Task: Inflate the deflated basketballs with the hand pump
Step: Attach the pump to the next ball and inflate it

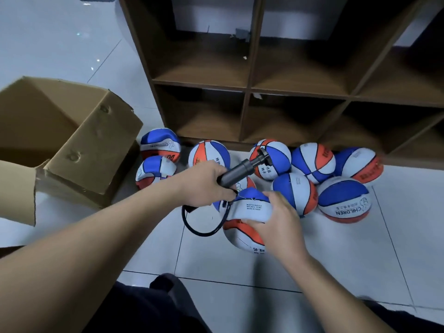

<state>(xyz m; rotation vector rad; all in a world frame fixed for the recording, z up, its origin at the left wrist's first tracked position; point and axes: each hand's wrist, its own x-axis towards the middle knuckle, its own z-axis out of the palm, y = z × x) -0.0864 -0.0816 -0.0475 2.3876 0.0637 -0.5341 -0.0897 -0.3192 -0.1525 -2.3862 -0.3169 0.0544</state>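
Open cardboard box point(72, 145) far left of the grip, flaps up, on the pale tiled floor point(360, 260). Just right of the box, two soft tricolour balls: upper one point(160, 144) reads "CHILDREN" upside down, lower one point(153, 173) has a small logo, unreadable. Left hand point(204, 183) has its fingers wrapped tight round the barrel of the dark hand pump point(242, 168); the pump's T-handle points up and right, away from the hand. Black hose point(201, 224) loops down below the left hand and curves back up to the held ball. Right hand point(276, 219) grips the deflated basketball point(249, 209), thumb on top, fingers curled under; the ball is folded, with a white panel printed "MOISTEN NEEDLE / INFLATE … LBS / MADE IN CHINA". The orange and white lower part carries Chinese characters, too small to read. Behind the grip sits a ball with Chinese characters point(209, 155). Right of the grip is a cluster of rounder balls point(312, 162); the nearest-right one point(343, 200) reads "CHILDREN" upside down. Brown wooden cubby shelf point(247, 90) stands behind all the balls.
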